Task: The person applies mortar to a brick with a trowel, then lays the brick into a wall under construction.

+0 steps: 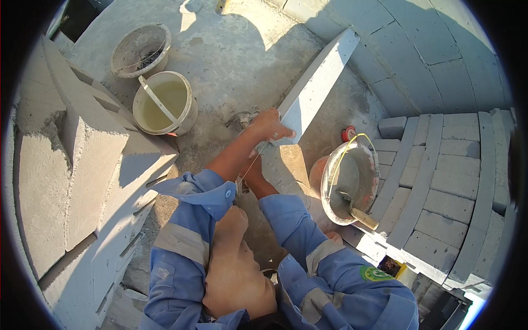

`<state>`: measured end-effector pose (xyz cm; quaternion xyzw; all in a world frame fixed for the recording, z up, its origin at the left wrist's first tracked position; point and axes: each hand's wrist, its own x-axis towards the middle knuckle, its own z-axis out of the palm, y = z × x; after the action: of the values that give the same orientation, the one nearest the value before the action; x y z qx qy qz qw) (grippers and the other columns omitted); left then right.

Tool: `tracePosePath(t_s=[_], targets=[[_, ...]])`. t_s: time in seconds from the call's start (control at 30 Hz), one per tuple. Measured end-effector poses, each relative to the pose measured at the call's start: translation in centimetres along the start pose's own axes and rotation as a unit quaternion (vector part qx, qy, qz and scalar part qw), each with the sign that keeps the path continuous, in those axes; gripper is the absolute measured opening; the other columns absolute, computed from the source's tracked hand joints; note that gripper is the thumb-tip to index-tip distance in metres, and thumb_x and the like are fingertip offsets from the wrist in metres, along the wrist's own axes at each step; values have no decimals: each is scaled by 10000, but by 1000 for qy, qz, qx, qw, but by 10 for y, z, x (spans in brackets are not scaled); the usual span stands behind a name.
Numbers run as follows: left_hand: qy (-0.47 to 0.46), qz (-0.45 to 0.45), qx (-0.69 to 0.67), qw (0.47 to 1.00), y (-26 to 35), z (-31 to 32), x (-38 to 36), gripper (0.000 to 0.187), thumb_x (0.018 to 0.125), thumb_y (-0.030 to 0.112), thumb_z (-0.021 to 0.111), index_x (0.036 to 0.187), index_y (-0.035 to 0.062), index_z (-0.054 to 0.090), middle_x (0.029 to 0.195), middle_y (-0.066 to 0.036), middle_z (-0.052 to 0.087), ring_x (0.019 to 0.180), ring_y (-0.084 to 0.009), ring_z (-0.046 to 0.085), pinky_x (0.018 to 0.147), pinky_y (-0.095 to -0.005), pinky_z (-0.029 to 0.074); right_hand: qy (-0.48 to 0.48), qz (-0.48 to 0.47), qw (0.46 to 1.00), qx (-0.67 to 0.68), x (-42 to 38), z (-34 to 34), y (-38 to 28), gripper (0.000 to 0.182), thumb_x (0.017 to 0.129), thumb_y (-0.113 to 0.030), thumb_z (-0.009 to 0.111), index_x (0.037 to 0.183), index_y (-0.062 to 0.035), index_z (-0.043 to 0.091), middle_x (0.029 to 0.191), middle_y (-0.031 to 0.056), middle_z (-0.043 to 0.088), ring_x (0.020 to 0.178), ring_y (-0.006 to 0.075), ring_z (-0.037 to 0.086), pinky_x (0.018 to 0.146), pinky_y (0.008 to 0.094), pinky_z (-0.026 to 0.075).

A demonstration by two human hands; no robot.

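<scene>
A long pale grey block (316,82) lies slantwise on the floor, its near end lower centre. My left hand (270,125) grips the corner of that end, fingers bent against it. My right forearm passes under my left one; my right hand (254,165) is mostly hidden behind it, and its fingers cannot be made out. A thin string (252,165) hangs by my wrists. Just beyond my hands is a small dark, mortar-smeared object (241,117), partly covered.
White bucket of cloudy liquid (165,104) and a grey tub (137,52) at upper left. At right, a mortar bucket (352,179) with a trowel (360,214), a red round object (348,133) and stacked blocks (451,181). Blocks (82,165) rise at left; a block wall (429,60) behind.
</scene>
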<state>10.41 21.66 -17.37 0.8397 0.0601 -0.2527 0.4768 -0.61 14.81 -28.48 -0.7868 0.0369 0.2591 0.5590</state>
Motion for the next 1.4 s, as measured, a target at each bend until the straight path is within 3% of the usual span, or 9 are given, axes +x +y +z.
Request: tracePosePath(t_s=[0.07,0.23,0.57,0.67,0.87,1.07,1.23,1.33,1.4], targets=[[18,9,2,1000,-2,8,-1,623,637,409,832,997,-85,709,913,-246,707,855,-320,696,767,-395,514,26,83,985,148,2,6,2,697,859,-380,699,1268,149,504,1165,322,625,1130,408,620,904,407,490],[27,20,3,999,-1,6,1,648,626,420,834,989,-101,704,910,-251,702,846,-324,691,757,-393,514,23,-43,989,-141,5,6,9,648,868,-369,689,1237,135,517,1135,311,633,1076,401,638,875,410,486],[-21,4,-9,1000,4,-3,0,619,632,400,839,1002,-81,717,913,-243,710,848,-324,696,764,-386,516,-97,-21,993,-61,-57,-18,-1,597,938,-421,576,1206,111,542,1113,321,636,1056,414,639,871,430,488],[-16,-1,-9,1000,-2,5,5,594,645,384,838,1019,-62,723,930,-241,713,862,-322,699,773,-382,517,-76,-29,981,-177,-84,-37,17,603,956,-450,542,1206,99,550,1112,317,641,1039,429,641,892,464,486],[-15,-13,-19,1000,4,2,0,571,662,362,832,1047,-46,723,969,-237,716,894,-324,701,787,-382,521,-188,40,900,-391,-125,-106,-31,501,974,-409,535,1150,59,571,1126,297,630,944,458,653,843,522,504],[-14,-19,2,1000,4,0,2,657,609,401,862,1037,-71,700,945,-196,723,864,-303,715,785,-376,542,-190,-56,809,-554,-128,-138,-30,354,983,-320,526,1075,17,584,937,226,654,816,398,682,677,494,548],[-18,-23,0,1000,6,-1,1,683,615,405,857,1085,-61,693,1054,-216,710,973,-319,705,842,-384,537,-344,-221,689,-598,-117,-159,-63,330,981,-283,503,1115,11,569,861,188,656,706,381,682,569,490,536],[-25,-32,10,999,7,-2,2,704,614,418,853,1120,-45,689,1096,-218,703,1035,-325,688,880,-388,530,-344,-302,643,-614,-96,-180,-67,300,977,-265,491,1099,-1,562,828,176,650,709,374,683,560,487,531],[-26,-42,26,998,6,0,5,728,614,428,849,1141,-43,677,1119,-214,698,1051,-330,683,904,-391,522,-290,-241,668,-641,-72,-198,-89,266,969,-253,495,1067,-15,559,839,181,652,704,372,681,556,483,525]])
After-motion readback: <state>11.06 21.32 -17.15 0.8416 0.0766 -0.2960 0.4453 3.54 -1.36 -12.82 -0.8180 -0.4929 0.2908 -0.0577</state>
